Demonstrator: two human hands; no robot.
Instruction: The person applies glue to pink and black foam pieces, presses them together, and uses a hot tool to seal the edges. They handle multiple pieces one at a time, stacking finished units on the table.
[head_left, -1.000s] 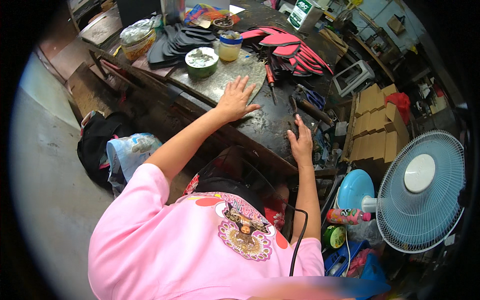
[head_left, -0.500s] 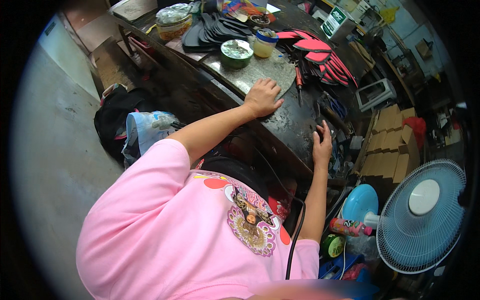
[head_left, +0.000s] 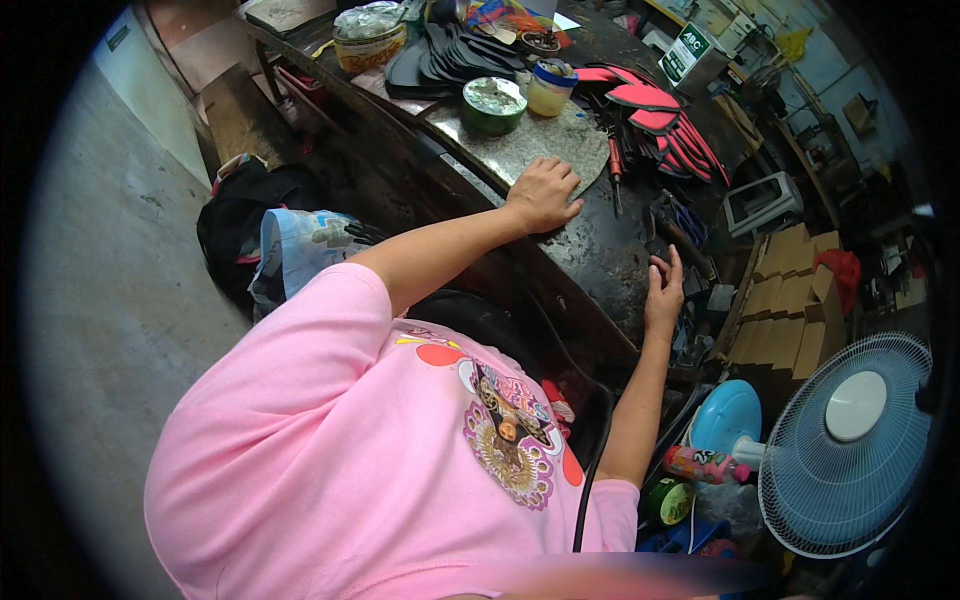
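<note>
My left hand (head_left: 543, 196) lies palm down at the near edge of a grey stone slab (head_left: 582, 150) on the dark table, its fingers stretched forward over the surface. Farther right, my right hand (head_left: 664, 292) is over the table's right side, thumb and fingers apart. Something dark is by its fingertips, but I cannot make out what it is or whether they touch it. A screwdriver-like tool with a red handle (head_left: 615, 160) lies between the hands, farther back. Blue-handled pliers (head_left: 690, 222) lie beyond my right hand.
On the slab stand a green round tin (head_left: 494, 107) and a yellowish jar (head_left: 551, 88). Behind are stacked black pads (head_left: 450, 62) and red-and-black pads (head_left: 655, 118). A fan (head_left: 850, 440), a drink bottle (head_left: 705, 464) and cardboard boxes (head_left: 785, 300) are at right.
The whole view has shifted, so the table and things appear slightly lower and farther right. Both hands keep nearly the same places and poses relative to the table.
</note>
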